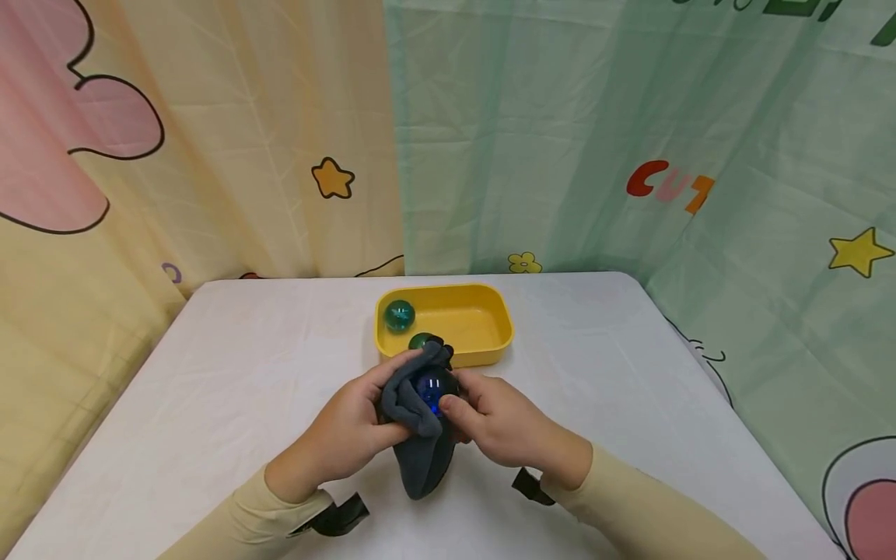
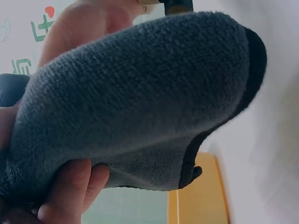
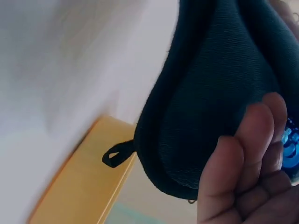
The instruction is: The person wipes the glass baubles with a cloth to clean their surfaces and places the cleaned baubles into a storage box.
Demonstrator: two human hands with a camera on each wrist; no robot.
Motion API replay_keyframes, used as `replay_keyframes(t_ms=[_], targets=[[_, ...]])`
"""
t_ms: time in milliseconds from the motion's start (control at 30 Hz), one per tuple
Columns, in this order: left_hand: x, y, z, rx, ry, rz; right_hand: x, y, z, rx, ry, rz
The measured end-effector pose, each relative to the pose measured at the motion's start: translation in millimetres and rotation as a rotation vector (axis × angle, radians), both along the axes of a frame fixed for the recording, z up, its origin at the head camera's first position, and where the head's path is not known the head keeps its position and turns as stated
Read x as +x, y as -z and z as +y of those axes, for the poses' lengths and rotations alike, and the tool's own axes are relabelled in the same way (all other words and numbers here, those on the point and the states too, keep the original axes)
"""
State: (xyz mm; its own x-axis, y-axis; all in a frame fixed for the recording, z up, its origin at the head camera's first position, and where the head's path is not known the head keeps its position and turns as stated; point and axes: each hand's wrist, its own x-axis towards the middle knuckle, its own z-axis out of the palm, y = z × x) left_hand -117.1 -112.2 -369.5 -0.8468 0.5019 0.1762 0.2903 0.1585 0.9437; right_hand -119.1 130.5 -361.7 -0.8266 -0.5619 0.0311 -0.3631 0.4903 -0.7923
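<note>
A dark grey cloth with a black edge is folded around a shiny, see-through blue ball. My left hand grips the cloth from the left, thumb in front and the other fingers behind it. From the right, my right hand holds the ball, its thumb on the ball's front. The left wrist view is mostly filled by the fuzzy cloth, which hides the ball there. In the right wrist view, bent fingers press the cloth, and a bit of the blue ball shows beside them.
Just beyond the hands, a yellow tray stands on the white table. A teal ball lies in its left part, and a green ball is partly covered by the cloth. Curtains hang behind the table.
</note>
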Motion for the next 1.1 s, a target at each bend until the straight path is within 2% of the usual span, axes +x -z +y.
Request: replay_keyframes(t_ms=[33,100,200,467,600,667,833,900,1000,1100], targets=[[0.0,0.1,0.2,0.002,0.0,0.005,0.0,1.2,-0.3,-0.022,0.003,-0.007],[-0.5,0.4,0.5,0.01,-0.006,0.013,1.6,1.6,-2.2,-0.01,0.025,0.041],[-1.8,1.2,0.7,0.013,-0.016,0.029,5.5,-0.3,-4.0,0.057,0.043,0.149],[-3.1,-1.6,-1.2,0.029,-0.014,0.023,6.4,-7.1,-5.8,0.306,0.0,0.375],[-2.9,-1.7,-1.6,0.021,-0.001,0.005,4.9,-5.2,-5.1,0.358,-0.001,0.475],[-2.4,-1.0,-1.5,0.013,0.0,0.01,5.0,-5.3,-4.3,0.334,0.0,0.437],[0.0,1.3,-0.5,-0.023,-0.001,0.073,5.4,-5.5,-3.5,0.119,0.006,0.137],[1.2,2.0,0.3,-0.034,-0.01,0.096,5.9,-4.9,-4.4,0.065,0.024,0.053],[2.4,3.4,1.3,-0.043,-0.023,0.114,7.4,-3.9,-6.8,0.063,0.058,0.009],[3.3,4.4,1.7,-0.034,-0.025,0.101,8.2,-3.3,-8.5,0.075,0.075,0.013]])
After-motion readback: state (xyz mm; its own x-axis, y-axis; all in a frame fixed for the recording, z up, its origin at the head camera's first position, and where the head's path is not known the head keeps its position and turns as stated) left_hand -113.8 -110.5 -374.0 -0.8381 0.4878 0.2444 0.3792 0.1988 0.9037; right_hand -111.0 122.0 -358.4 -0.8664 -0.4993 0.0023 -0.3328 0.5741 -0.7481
